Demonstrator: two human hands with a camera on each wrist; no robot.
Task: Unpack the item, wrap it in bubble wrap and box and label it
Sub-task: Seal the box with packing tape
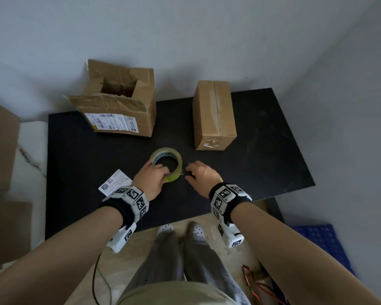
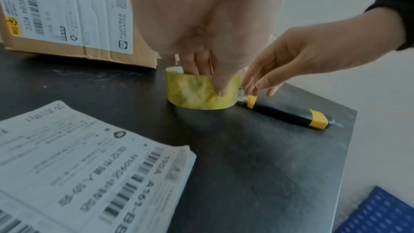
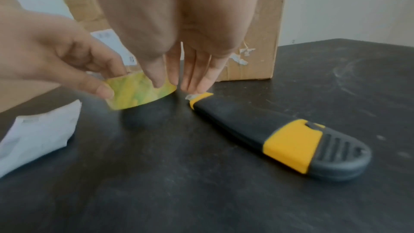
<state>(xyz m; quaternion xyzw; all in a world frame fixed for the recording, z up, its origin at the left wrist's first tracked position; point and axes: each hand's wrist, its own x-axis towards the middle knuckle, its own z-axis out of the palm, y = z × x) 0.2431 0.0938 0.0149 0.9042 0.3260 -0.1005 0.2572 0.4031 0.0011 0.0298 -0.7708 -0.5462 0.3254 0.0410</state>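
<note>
While the left hand grips the tape roll on the near middle of the counter, thumb on the outer face and fingers hooked inside the ring, the right hand hangs just to the roll's right with its fingers straight and relaxed, holding nothing. Its fingertips hover over the blade end of the utility knife, touching or nearly so (the wrist views do not settle which). The knife lies flat, blade end beside the roll and handle running back toward the person's right, so the right hand is plainly the nearer one to it. A loose shipping label lies to the left of the roll.

Farther back, the sealed box stands to the right of the roll, its long axis running away from the person and its taped seam on top; the right hand is nearer to it. The torn open box sits at the far left. My guess is that sealing is about done and labelling comes next.
</note>
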